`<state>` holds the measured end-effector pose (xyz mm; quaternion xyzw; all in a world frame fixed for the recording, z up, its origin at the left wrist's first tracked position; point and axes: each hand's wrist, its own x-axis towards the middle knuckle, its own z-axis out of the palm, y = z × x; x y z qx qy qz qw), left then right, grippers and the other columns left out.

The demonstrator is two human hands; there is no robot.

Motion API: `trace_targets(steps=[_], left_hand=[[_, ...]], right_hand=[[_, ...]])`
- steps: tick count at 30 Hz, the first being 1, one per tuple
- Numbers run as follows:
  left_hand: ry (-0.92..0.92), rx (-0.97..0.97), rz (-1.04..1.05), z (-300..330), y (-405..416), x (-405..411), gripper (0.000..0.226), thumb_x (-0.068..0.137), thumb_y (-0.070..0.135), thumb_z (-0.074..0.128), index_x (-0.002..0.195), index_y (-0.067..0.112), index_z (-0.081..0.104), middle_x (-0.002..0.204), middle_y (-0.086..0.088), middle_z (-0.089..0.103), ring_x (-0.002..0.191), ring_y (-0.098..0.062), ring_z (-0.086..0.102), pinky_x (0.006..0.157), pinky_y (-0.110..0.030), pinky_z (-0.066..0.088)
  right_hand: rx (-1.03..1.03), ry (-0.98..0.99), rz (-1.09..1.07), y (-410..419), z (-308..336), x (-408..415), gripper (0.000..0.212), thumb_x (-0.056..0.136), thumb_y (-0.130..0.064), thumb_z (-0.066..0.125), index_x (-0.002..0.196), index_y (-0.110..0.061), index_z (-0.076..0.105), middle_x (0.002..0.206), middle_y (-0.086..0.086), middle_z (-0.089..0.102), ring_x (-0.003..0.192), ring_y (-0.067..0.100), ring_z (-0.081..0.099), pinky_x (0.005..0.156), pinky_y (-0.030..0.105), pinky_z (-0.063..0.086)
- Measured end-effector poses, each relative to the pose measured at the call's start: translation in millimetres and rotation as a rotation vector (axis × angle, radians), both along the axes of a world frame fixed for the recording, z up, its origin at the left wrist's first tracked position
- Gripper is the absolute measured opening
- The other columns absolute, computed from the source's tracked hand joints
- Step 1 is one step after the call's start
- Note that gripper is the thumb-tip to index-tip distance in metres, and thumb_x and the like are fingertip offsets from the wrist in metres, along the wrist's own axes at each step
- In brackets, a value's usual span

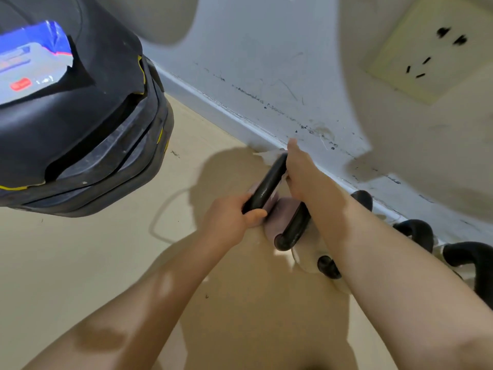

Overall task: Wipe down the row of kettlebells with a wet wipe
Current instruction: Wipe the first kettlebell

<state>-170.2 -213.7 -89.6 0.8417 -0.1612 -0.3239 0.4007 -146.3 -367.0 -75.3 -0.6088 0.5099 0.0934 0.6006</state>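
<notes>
Though blurry, wipe pack (29,62) atop pad (80,129)

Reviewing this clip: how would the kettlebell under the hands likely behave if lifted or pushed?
The kettlebell is probably heavy for its size, being a solid gym weight. Its glossy black handle looks rigid and perhaps slick once wiped; the left hand grips it while the right hand holds the wet wipe. Its rounded body might rock if pushed.
</notes>
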Motion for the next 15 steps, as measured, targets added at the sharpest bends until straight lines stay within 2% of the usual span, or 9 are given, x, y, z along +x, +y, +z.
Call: trace_targets(steps=[2,3,6,9,11,12,13,14,15], left_hand=[[-0.006,-0.001,-0.007,-0.4,0.4,1.0,0.013,0.081,0.027,0.065,0.077,0.034,0.055,0.063,0.009,0.054,0.063,-0.011,0.051,0.062,-0.028,0.039],[-0.011,-0.002,-0.013,-1.2,0.8,1.3,0.011,0.081,0.027,0.065,0.078,0.034,0.056,0.064,0.008,0.056,0.063,-0.011,0.051,0.062,-0.027,0.039],[-0.026,0.002,-0.011,-3.7,1.1,2.5,0.007,0.08,0.029,0.066,0.087,0.028,0.065,0.067,0.004,0.06,0.067,-0.015,0.053,0.063,-0.029,0.04],[-0.036,0.013,-0.019,-4.5,1.0,3.2,0.017,0.079,0.029,0.067,0.095,0.023,0.068,0.07,0.0,0.06,0.067,-0.016,0.053,0.064,-0.03,0.04],[-0.026,0.021,-0.018,-4.0,0.4,3.1,0.008,0.079,0.028,0.066,0.086,0.025,0.067,0.067,0.0,0.059,0.064,-0.016,0.051,0.061,-0.03,0.038],[-0.023,0.032,-0.017,-2.4,-0.5,2.8,0.004,0.078,0.028,0.066,0.075,0.027,0.064,0.064,0.0,0.056,0.061,-0.016,0.049,0.058,-0.03,0.036],[-0.021,0.034,-0.01,-2.6,-0.9,2.3,0.015,0.076,0.028,0.066,0.064,0.027,0.057,0.06,0.001,0.054,0.058,-0.018,0.048,0.055,-0.029,0.034],[-0.018,0.035,-0.003,-2.2,-0.9,1.5,0.021,0.075,0.029,0.064,0.058,0.028,0.052,0.059,0.0,0.054,0.059,-0.022,0.049,0.055,-0.029,0.033],[-0.014,0.032,0.005,-1.9,-0.9,1.0,0.021,0.074,0.029,0.063,0.058,0.028,0.051,0.062,-0.002,0.057,0.062,-0.027,0.051,0.055,-0.03,0.033]], right_hand=[[0.121,-0.086,-0.149,0.7,-1.7,-0.5,0.049,0.097,-0.051,0.028,0.076,-0.013,0.051,0.072,0.002,0.047,0.069,0.016,0.047,0.081,0.028,0.04],[0.171,-0.115,-0.192,3.8,-2.8,-5.8,0.05,0.096,-0.053,0.031,0.071,-0.014,0.048,0.072,0.003,0.048,0.07,0.016,0.048,0.079,0.026,0.04],[0.324,-0.209,-0.429,16.4,-5.4,-18.9,0.049,0.09,-0.056,0.045,0.065,-0.013,0.045,0.065,0.001,0.044,0.067,0.015,0.046,0.08,0.026,0.041],[0.539,-0.319,-0.699,10.4,3.3,-19.0,0.046,0.09,-0.051,0.046,0.062,-0.015,0.04,0.062,0.0,0.034,0.053,0.013,0.032,0.056,0.023,0.036],[0.577,-0.353,-0.832,16.4,10.8,-16.7,0.04,0.089,-0.045,0.05,0.064,-0.015,0.04,0.067,-0.001,0.039,0.053,0.011,0.036,0.048,0.021,0.033],[0.567,-0.38,-0.914,27.4,13.9,-17.2,0.038,0.087,-0.042,0.056,0.063,-0.016,0.042,0.072,-0.002,0.045,0.057,0.01,0.044,0.049,0.02,0.037],[0.499,-0.403,-0.969,41.5,8.2,-19.1,0.03,0.082,-0.039,0.064,0.065,-0.019,0.049,0.081,-0.004,0.053,0.069,0.01,0.054,0.058,0.02,0.044],[0.394,-0.411,-0.96,56.8,2.5,-22.3,0.017,0.076,-0.038,0.07,0.074,-0.027,0.057,0.095,-0.008,0.058,0.088,0.01,0.059,0.072,0.023,0.049],[0.307,-0.383,-0.823,63.6,-1.6,-27.3,0.019,0.072,-0.038,0.07,0.088,-0.036,0.061,0.106,-0.009,0.057,0.106,0.013,0.058,0.085,0.03,0.05]])
